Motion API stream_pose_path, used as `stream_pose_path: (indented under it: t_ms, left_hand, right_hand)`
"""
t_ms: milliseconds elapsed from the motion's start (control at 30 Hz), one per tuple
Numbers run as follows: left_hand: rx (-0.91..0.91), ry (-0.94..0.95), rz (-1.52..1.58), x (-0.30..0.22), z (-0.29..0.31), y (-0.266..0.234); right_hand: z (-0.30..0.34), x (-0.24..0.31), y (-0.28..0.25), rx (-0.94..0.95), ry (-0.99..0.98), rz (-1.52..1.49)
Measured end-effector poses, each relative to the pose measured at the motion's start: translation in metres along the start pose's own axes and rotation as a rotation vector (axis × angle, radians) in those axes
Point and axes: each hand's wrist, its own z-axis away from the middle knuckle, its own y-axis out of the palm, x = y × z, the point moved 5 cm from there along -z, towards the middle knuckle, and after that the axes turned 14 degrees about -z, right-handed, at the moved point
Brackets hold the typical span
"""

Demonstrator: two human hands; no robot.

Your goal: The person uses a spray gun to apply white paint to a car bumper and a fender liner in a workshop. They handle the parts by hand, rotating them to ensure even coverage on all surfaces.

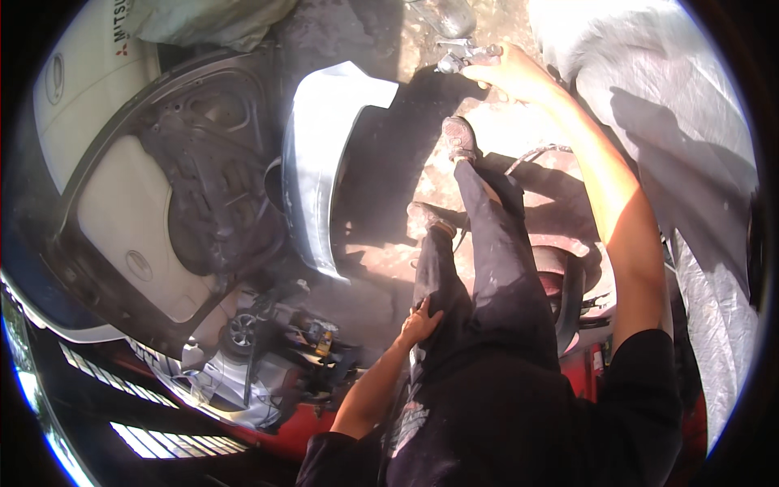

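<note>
At the far side, my right hand (515,75) grips a metal spray gun (464,58) by its body, arm stretched out. A translucent cup (445,16) sits beyond the gun's body and looks joined to it. My left hand (421,324) rests on my left thigh, fingers spread on the dark trousers, with nothing in it. Left of my feet a curved pale silver car body panel (312,166) stands out over its dark shadow, apart from both hands. How it is propped is hidden.
A dark-framed car door or hatch shell (122,130) stands at the left. Tools and parts (320,341) clutter the lower left beside a red surface (304,418). Silvery sheeting (649,57) drapes the right side. A hose (535,152) lies near my feet.
</note>
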Motion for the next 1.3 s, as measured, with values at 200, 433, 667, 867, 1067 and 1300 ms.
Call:
stream_pose_path:
  t_ms: [200, 433, 667, 867, 1067, 1300]
  left_hand:
    - [-0.018, 0.023, -0.015, -0.005, 0.007, -0.012]
    - [0.025, -0.033, -0.014, -0.015, 0.016, -0.027]
    - [0.015, -0.025, 0.013, -0.009, 0.009, -0.014]
    - [0.019, -0.046, 0.011, -0.009, 0.007, -0.010]
    - [0.015, 0.016, 0.017, -0.007, 0.008, -0.006]
    - [-0.024, -0.014, 0.123, -0.014, 0.004, 0.007]
  right_hand:
    - [0.063, 0.022, 0.011, 0.024, -0.398, -0.183]
    - [0.085, 0.015, 0.029, 0.069, -0.134, -0.095]
    - [0.069, 0.016, 0.031, -0.080, -0.272, -0.119]
    - [0.058, 0.028, 0.032, -0.069, -0.206, -0.178]
    - [0.008, 0.058, 0.011, 0.088, -0.015, 0.108]
    - [-0.032, 0.184, 0.122, 0.292, -0.256, 0.012]
